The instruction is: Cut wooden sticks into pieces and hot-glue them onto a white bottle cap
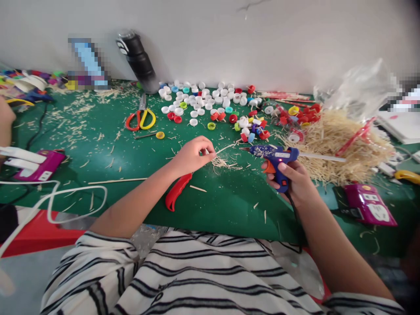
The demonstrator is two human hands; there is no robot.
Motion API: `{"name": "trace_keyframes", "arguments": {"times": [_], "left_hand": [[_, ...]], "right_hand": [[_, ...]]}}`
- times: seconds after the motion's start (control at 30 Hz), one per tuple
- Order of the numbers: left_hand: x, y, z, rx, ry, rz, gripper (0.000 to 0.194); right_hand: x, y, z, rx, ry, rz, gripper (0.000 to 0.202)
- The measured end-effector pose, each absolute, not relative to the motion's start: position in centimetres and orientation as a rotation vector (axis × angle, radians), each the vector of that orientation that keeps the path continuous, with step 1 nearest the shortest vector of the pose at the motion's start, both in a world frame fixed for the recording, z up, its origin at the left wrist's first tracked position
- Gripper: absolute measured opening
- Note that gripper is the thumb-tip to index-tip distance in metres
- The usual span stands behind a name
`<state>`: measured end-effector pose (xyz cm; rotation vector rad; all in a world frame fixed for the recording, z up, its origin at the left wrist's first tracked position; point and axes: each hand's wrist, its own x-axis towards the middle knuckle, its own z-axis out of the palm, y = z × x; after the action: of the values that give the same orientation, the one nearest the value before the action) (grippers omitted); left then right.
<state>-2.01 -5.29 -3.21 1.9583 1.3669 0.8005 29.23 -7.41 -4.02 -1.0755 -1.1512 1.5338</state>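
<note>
My right hand (293,179) is wrapped round the handle of a blue glue gun (274,153) with an orange trigger; a white glue stick (323,156) sticks out of its back. The nozzle points left. My left hand (195,154) pinches a thin wooden stick (226,148) between thumb and fingertips, its far end reaching toward the nozzle. Beneath it lies a small pile of wood slivers (225,164). Partly under my left forearm is a red curved handle (177,192); the rest of that tool is hidden. A short stick piece (198,188) rests beside it.
Many bottle caps (206,103) spread along the back. Scissors (141,116) and a black bottle (138,61) stand left of them. A heap of pale wood strands (348,148) fills the right, near a purple power block (370,204). A white cable (78,188) loops at left.
</note>
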Motion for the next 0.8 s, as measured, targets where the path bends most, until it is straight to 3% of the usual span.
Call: {"name": "trace_keyframes", "arguments": {"times": [0.37,0.8], "left_hand": [[-2.8,-4.9,-4.4,2.319,1.677,0.738,0.007],[0.8,-8.2,-2.1,2.481,1.314,1.043,0.026]], "right_hand": [[29.7,-7.3,-4.2,-1.083,-1.203,1.481,0.035],[28.0,-9.0,-4.6,-1.064,-1.424,1.292,0.053]]}}
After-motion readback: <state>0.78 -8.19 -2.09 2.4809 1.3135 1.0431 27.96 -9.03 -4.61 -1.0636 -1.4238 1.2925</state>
